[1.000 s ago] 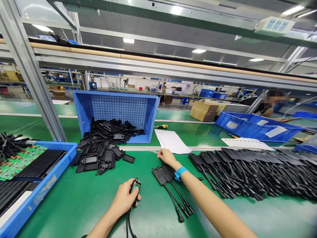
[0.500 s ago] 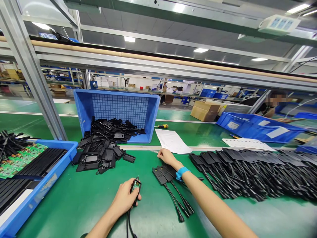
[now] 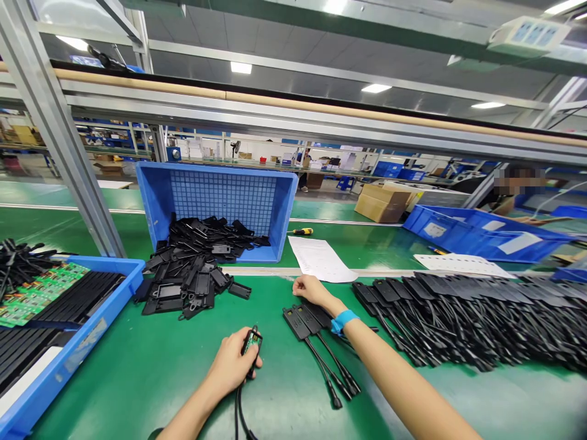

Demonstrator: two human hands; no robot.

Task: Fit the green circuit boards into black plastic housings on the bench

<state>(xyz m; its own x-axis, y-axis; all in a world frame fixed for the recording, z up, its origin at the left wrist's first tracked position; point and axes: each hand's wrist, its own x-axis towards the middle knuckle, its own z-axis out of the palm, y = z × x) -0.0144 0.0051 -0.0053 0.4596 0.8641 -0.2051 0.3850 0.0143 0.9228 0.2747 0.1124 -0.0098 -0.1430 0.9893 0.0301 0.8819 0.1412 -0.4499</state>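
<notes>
My left hand is wrapped round a black case with a green circuit board showing in it, and black cables hang from its lower end. My right hand has its fingers pinched together at the near edge of a white paper sheet; whatever they hold is too small to make out. Just below my right hand lie a few black cased modules with cables, partly under the wrist with the blue band. Left of it, loose black covers spill from a tipped blue crate.
At the left stands a blue tray with green circuit boards and black parts. Many cabled black modules lie in a row at right. Behind are a yellow-black screwdriver, cardboard box, blue bins and a person.
</notes>
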